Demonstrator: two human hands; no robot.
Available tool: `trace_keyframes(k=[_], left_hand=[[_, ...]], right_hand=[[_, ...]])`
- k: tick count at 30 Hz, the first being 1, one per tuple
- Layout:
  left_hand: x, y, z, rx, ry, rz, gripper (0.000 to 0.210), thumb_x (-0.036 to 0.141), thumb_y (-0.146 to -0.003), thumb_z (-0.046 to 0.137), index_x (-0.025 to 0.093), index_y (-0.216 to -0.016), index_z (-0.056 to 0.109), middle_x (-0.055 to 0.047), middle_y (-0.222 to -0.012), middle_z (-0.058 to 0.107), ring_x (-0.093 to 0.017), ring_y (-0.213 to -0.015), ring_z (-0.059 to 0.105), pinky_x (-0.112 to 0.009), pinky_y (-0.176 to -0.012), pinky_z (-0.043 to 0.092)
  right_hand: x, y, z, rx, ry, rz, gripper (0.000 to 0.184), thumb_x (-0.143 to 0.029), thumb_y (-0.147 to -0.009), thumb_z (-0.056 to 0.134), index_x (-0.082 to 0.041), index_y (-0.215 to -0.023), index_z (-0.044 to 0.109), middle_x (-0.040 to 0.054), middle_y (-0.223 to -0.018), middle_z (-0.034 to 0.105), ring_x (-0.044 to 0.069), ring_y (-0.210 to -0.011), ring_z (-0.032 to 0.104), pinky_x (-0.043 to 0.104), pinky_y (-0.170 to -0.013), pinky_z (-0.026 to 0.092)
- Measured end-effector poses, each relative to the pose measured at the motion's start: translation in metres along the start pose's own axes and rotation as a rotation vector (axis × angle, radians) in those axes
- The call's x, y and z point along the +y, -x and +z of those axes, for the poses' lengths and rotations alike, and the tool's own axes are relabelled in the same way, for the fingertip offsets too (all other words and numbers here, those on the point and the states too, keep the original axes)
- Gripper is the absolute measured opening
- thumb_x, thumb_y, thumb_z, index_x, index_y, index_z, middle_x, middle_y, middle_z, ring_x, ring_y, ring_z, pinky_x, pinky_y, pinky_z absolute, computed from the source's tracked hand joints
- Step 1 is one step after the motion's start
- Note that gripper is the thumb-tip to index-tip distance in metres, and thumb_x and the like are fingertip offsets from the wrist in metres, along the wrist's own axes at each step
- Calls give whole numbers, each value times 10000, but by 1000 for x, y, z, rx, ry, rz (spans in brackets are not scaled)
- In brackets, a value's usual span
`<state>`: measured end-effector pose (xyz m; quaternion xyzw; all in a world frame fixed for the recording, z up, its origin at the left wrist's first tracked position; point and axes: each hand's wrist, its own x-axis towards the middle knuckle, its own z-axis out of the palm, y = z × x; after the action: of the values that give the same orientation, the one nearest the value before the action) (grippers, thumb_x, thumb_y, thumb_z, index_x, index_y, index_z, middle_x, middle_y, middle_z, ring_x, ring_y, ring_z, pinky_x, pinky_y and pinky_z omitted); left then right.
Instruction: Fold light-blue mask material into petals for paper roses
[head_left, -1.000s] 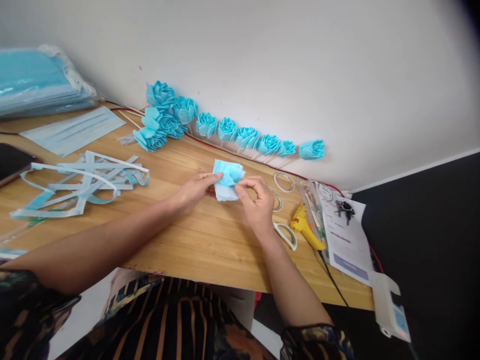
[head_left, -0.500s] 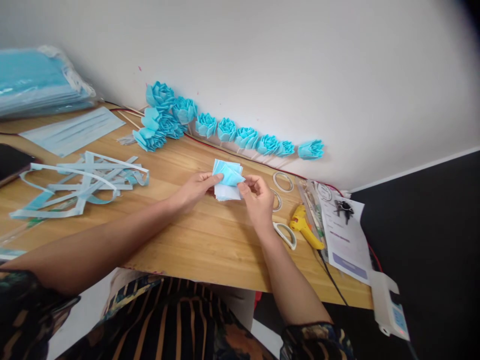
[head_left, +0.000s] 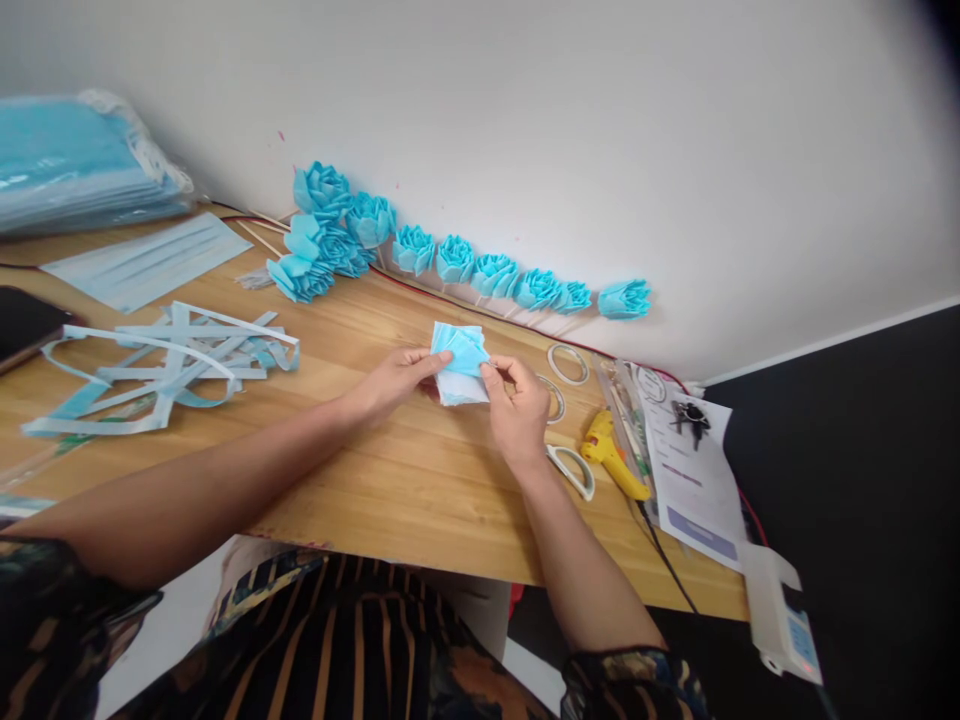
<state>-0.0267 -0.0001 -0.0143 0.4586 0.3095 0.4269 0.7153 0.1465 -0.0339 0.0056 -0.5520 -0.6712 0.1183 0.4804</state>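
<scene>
Over the middle of the wooden table, both my hands hold a small stack of blue and white fabric squares. My left hand grips its left side, thumb on top and fingers beneath. A folded blue piece lies over the stack, and my right hand pinches its right corner between thumb and fingertips. Beside my right hand are two rolls of tape and white scissors handles, partly hidden by the wrist.
Blue fabric flowers on sticks line the wall. Cut mask strips, a flat mask, a bag of masks and a phone lie left. A yellow glue gun, printed paper and keys lie right.
The folded blue piece on the stack has turned slightly, and its corner now lies between my right fingertips. Both hands stay nearly in place; the view has shifted very little.
</scene>
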Motion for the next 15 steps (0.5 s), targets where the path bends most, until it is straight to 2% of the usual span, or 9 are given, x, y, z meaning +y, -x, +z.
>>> trace_keyframes(k=[2, 4, 6, 8, 11, 15], left_hand=[[-1, -1, -1, -1, 56, -17, 333, 442, -815, 679, 115, -760, 709, -78, -717, 690, -161, -649, 592, -281, -641, 450], [-2, -1, -1, 9, 114, -34, 333, 440, -813, 681, 109, -791, 714, -93, -746, 703, -168, -657, 598, -287, -636, 452], [-2, -2, -1, 16, 167, -49, 322, 424, -817, 680, 104, -813, 715, -101, -756, 708, -169, -661, 600, -283, -626, 446], [-2, -2, 0, 23, 220, -65, 293, 392, -831, 668, 103, -819, 711, -104, -756, 711, -171, -670, 604, -279, -623, 443], [0, -3, 1, 60, 286, -90, 239, 320, -863, 625, 109, -774, 692, -95, -728, 703, -170, -662, 602, -281, -617, 445], [4, -4, 0, 109, 355, -131, 247, 281, -903, 565, 117, -753, 674, -70, -686, 674, -163, -623, 589, -286, -594, 451]], right_hand=[[2, 1, 2, 19, -41, 35, 144, -317, -881, 614, -244, -973, 697, 15, -863, 711, 178, -803, 641, 346, -776, 511], [3, 2, 4, 45, -87, 80, 227, -320, -856, 648, -255, -1071, 685, 4, -849, 704, 171, -795, 645, 339, -773, 521], [2, 3, 6, 80, -117, 112, 235, -324, -830, 683, -246, -1052, 686, -3, -824, 701, 165, -777, 648, 328, -758, 526], [1, 4, 8, 104, -125, 109, 151, -327, -821, 699, -228, -935, 694, 1, -815, 708, 164, -762, 651, 321, -744, 526], [-2, 5, 7, 100, -90, 50, 97, -317, -837, 688, -224, -809, 679, 1, -789, 711, 166, -738, 649, 324, -737, 525], [-7, 4, 3, 55, -31, -135, 70, -278, -869, 666, -246, -807, 669, 2, -826, 725, 185, -815, 665, 353, -799, 521]])
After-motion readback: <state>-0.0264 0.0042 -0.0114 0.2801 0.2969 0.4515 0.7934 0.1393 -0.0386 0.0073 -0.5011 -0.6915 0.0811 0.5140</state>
